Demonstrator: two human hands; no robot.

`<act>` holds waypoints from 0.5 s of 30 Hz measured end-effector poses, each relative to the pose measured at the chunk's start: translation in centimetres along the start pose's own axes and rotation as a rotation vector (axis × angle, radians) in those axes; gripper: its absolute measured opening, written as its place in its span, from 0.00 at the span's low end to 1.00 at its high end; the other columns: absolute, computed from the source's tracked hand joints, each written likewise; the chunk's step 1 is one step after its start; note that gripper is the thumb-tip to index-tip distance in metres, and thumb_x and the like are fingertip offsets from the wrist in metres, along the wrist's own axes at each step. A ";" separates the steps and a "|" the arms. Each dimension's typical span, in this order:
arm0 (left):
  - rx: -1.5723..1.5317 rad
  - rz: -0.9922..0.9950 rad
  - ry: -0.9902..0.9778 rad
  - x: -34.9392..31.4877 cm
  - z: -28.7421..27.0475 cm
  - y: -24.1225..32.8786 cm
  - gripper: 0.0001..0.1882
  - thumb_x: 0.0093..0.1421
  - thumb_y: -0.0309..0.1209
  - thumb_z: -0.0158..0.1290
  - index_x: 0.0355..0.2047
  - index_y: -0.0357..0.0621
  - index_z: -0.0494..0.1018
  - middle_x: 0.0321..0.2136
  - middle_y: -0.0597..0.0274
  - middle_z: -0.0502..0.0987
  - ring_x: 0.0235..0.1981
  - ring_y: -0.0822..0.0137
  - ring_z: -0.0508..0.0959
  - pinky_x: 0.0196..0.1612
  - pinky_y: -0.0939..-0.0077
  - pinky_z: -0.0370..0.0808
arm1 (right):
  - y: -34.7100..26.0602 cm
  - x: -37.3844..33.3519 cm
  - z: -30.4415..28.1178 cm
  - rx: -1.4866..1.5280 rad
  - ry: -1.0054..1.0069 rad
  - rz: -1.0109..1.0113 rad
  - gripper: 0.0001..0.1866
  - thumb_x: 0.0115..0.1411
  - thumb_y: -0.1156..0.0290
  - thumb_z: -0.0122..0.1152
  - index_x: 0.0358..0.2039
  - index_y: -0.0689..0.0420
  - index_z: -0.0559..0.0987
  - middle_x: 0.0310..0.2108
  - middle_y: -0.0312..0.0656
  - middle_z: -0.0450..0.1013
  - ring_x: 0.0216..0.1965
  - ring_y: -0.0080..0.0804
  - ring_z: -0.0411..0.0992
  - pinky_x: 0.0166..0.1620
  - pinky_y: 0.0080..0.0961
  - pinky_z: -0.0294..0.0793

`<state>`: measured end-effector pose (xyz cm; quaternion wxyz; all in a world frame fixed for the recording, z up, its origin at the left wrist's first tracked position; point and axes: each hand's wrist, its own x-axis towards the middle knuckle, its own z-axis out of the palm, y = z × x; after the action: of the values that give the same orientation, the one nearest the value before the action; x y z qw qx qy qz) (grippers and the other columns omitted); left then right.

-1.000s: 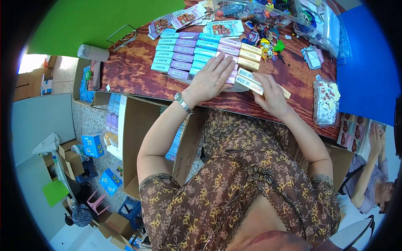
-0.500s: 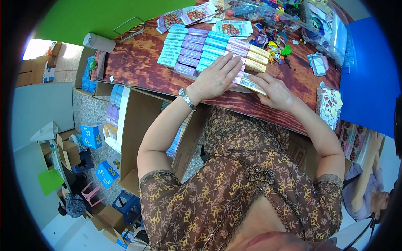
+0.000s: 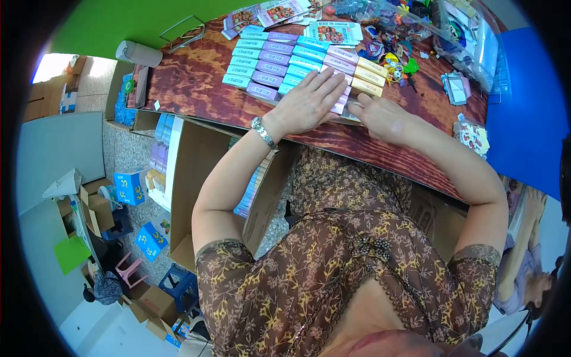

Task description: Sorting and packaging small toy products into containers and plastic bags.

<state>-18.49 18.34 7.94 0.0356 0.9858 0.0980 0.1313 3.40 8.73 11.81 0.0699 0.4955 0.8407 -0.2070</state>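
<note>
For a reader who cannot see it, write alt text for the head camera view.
Seen from above, a person's left hand lies flat on rows of small pastel boxes on a wooden table, while the right hand presses at the rows' near edge. An open cardboard carton stands on the floor below the table.
</note>
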 end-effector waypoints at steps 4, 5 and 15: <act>0.003 0.007 0.003 0.1 0.1 -0.2 0.35 0.63 0.47 0.52 0.63 0.36 0.62 0.64 0.47 0.64 0.67 0.47 0.60 0.67 0.51 0.59 | 0.0 1.4 -0.5 -0.079 -0.091 -0.036 0.21 0.47 0.80 0.62 0.44 0.64 0.71 0.37 0.55 0.69 0.36 0.56 0.75 0.40 0.45 0.78; 0.000 0.003 0.010 0.1 0.2 -0.2 0.35 0.64 0.47 0.52 0.63 0.35 0.62 0.63 0.47 0.64 0.67 0.47 0.60 0.67 0.51 0.59 | -0.3 1.9 -0.8 -0.076 -0.095 -0.038 0.21 0.47 0.80 0.62 0.44 0.64 0.71 0.37 0.55 0.69 0.36 0.56 0.75 0.40 0.45 0.78; -0.008 -0.065 -0.011 0.3 0.3 0.3 0.40 0.60 0.48 0.55 0.65 0.36 0.59 0.66 0.47 0.61 0.68 0.48 0.60 0.67 0.50 0.59 | -0.4 -0.4 1.3 0.299 0.386 0.112 0.28 0.48 0.71 0.70 0.49 0.58 0.69 0.45 0.51 0.66 0.44 0.56 0.74 0.46 0.45 0.78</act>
<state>-18.11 18.08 7.75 0.0443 0.9827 0.1293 0.1249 3.16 7.72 10.82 -0.1549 0.5767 0.7695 -0.2265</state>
